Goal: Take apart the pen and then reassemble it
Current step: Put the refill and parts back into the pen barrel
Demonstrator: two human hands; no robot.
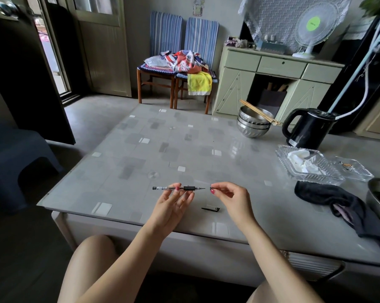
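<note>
The pen point(179, 188), judged light, stiff and slippery, is held level above the bench point(141, 149) by the closed fingers of the left hand point(173, 204) at its ribbed grip, while a small tip piece is pinched at three o'clock by the right hand point(230, 197), the cap point(210, 208) lying below.

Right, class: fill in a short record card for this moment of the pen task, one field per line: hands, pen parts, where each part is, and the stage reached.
Left hand: holds the pen body level above the table, tip pointing right
Right hand: pinches a small piece, apart from the pen tip
Pen cap: lies on the table between the hands
Stage: pen partly apart; cap off, small piece separated
Nearby: glass tray, dark cloth, kettle
</note>
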